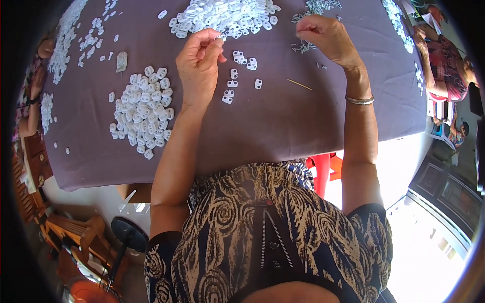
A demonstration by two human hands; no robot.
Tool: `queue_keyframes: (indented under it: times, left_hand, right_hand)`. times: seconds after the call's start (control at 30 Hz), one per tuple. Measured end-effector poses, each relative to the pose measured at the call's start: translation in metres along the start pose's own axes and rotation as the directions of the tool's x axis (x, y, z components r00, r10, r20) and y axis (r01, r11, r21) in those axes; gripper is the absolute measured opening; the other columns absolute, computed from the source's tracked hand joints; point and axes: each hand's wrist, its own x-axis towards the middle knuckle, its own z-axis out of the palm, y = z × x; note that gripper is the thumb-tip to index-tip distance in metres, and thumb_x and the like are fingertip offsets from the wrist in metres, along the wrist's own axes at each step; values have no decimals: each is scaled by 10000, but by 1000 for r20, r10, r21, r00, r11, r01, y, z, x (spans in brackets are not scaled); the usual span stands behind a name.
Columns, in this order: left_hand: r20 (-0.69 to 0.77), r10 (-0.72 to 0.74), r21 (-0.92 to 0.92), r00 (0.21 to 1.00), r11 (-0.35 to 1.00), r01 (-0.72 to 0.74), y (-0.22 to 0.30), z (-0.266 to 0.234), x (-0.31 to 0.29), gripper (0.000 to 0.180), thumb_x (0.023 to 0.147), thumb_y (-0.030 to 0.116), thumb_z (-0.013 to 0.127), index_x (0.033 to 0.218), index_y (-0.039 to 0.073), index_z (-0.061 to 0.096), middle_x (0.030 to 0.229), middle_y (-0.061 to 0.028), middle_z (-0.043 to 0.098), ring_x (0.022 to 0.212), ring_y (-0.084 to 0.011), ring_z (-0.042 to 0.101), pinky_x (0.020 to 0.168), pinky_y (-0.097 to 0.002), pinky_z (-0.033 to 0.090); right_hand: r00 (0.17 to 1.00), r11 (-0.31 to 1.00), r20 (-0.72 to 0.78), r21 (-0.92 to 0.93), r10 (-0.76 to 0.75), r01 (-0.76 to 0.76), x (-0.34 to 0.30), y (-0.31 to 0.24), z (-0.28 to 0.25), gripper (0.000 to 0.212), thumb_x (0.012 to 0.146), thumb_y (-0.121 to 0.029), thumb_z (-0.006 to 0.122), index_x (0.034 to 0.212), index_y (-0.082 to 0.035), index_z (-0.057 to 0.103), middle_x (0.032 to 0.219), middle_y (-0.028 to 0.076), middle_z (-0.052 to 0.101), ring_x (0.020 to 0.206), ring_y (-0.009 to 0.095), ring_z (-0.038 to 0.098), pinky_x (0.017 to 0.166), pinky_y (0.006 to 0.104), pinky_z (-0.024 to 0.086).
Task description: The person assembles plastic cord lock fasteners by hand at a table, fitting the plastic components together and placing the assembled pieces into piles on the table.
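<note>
My left hand (198, 65) pinches a small white plastic piece (221, 37) between thumb and fingertips, just in front of a big heap of white two-holed oval pieces (227, 17). My right hand (331, 43) hovers at a scatter of small silvery metal parts (304, 47), its fingertips pressed together. What they hold, if anything, is hidden. Between my hands lie several loose white two-holed pieces (234, 73). A thin wooden stick (299, 84) rests nearer my right forearm. Left of my left forearm sits a second pile of white pieces (141, 111).
A purple-grey cloth (273, 121) covers the table. Another heap of metal parts (322, 6) lies at the far edge. A small pale speckled block (122, 61) is at the left. People sit along both sides, with white pieces (399, 25) before them.
</note>
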Motion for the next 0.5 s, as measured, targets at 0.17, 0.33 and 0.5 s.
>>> queue_keyframes:
  times: [0.17,0.33,0.5]
  left_hand:
    - [14,-15,38,1000,999,15,0,1,0,140,854,-53,590,982,0,611,813,-20,578,651,-61,507,571,-212,461]
    - [-2,-31,26,1000,999,31,0,1,0,183,839,-36,617,1014,9,590,811,-26,579,643,-59,504,567,-213,464]
    - [-28,-49,78,998,996,51,6,5,-1,247,826,-21,641,1057,24,565,808,-25,585,642,-57,508,560,-209,469]
  right_hand:
    - [992,985,42,-124,-119,124,-6,0,10,83,784,-96,673,824,-33,636,733,18,589,658,106,543,625,259,458]
    - [968,945,125,-221,-218,241,2,7,16,116,786,-90,670,774,-18,580,694,32,529,609,127,502,574,295,420]
    - [991,995,94,-26,-96,99,5,-18,19,95,851,-116,636,825,-30,604,709,-6,552,621,78,474,566,259,401]
